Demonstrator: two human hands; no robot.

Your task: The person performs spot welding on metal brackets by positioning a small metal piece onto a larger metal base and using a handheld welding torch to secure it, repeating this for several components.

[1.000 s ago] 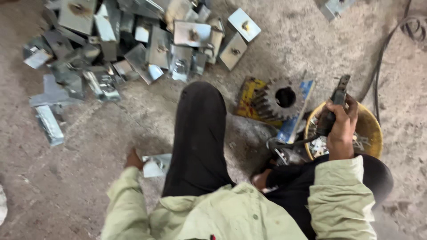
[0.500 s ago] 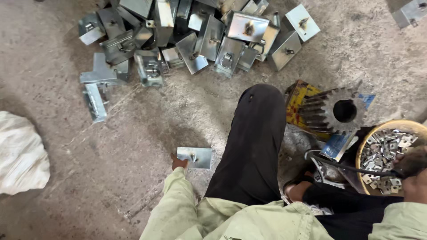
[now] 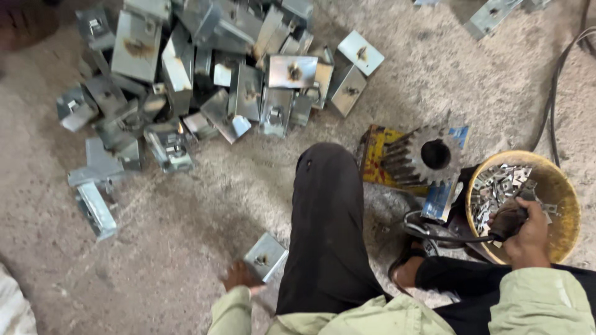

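While the person sits on the gritty floor (image 3: 205,217), the left hand (image 3: 239,277) grips a small metal bracket (image 3: 266,257) beside the raised knee (image 3: 326,186). Right hand (image 3: 528,232) reaches into the yellow bowl (image 3: 559,192) of metal clips (image 3: 493,189), fingers curled; what they hold is unclear.

A square galvanized metal bracket (image 3: 266,257) (1 bolt at its centre) lies tilted on the dusty floor.
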